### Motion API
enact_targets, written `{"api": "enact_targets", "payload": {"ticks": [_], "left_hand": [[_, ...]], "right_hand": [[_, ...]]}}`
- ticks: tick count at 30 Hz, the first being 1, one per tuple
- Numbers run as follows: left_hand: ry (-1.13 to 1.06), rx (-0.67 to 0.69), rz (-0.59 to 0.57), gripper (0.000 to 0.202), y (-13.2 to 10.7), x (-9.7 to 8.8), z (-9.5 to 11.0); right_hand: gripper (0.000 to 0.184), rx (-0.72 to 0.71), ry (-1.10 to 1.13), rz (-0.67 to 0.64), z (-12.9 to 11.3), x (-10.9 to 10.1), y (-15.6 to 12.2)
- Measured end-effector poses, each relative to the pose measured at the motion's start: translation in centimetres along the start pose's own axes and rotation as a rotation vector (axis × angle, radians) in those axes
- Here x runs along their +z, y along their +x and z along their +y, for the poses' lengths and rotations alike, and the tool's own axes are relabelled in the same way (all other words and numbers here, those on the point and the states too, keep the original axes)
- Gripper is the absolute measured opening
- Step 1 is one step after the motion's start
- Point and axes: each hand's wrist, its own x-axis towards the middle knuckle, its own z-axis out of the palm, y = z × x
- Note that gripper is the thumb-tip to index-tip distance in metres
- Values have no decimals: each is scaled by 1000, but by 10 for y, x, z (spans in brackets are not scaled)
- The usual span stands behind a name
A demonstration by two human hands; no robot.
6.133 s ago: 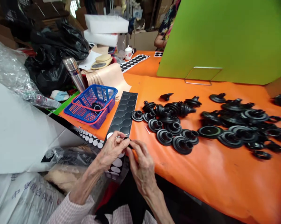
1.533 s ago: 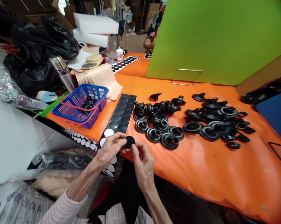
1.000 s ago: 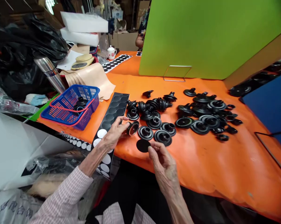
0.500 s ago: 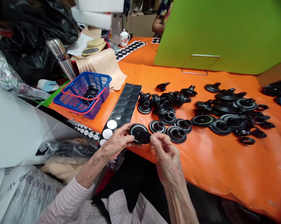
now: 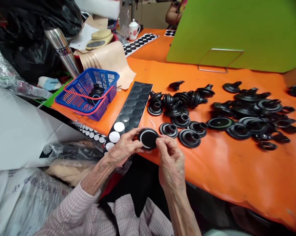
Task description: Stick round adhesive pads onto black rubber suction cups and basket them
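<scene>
My left hand [image 5: 122, 149] grips a round black flanged part [image 5: 141, 133] by its left edge, flat face turned up. A round black sticker [image 5: 149, 139] covers the middle of that face, with a pale ring showing around it. The fingers of my right hand [image 5: 171, 155] are pinched at the right edge of the sticker and the part; how firmly they hold it I cannot tell. Close by on the left lies a sheet of round black stickers [image 5: 131, 111], with white circles [image 5: 115, 136] bared at its near end. Several similar flanged parts [image 5: 189, 137] lie just beyond my right hand.
A blue basket [image 5: 106, 105] with black parts inside stands at the left. Right of centre, a pile of black parts [image 5: 246, 114] covers the orange tabletop [image 5: 236, 167]. A green board [image 5: 226, 29] stands behind; another person's arm [image 5: 172, 16] shows beside it.
The sticker has moved left from overhanging the part's right side to lying centred on its face. My right hand has come closer to the part. The view has shifted slightly.
</scene>
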Motion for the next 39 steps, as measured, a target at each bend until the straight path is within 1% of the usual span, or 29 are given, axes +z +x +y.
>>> {"api": "enact_targets", "payload": {"ticks": [7,10,14,18,23,26,29,31,33,35,37,39], "left_hand": [[-3,9,-3,45,2,-2,-4],[-5,10,-1,46,3,-3,-4],[1,4,-6,47,3,-5,-6],[-5,42,-38,39,4,-9,-10],[-15,64,55,42,3,-9,-13],[-5,86,108,42,1,-9,-12],[5,102,140,41,-1,-11,-12],[-3,116,140,41,-3,-12,-13],[-12,138,132,42,-7,-14,-12],[25,163,120,44,-8,-18,-5],[153,197,119,47,-7,-25,13],[339,258,157,52,-9,-33,44]], "right_hand": [[27,2,22,2,0,3,0],[26,-11,-14,10,1,4,0],[25,-50,-63,15,5,6,-1],[20,-134,-110,53,8,10,-3],[15,-254,-238,81,10,16,-6],[16,-287,-277,80,14,21,-8],[18,-259,-259,95,17,25,-9],[22,-194,-172,100,16,25,-11],[29,-80,-62,-1,13,22,-10],[32,28,7,-161,8,21,-5],[34,68,46,-289,-2,29,8],[35,47,125,-383,-21,52,25]]}}
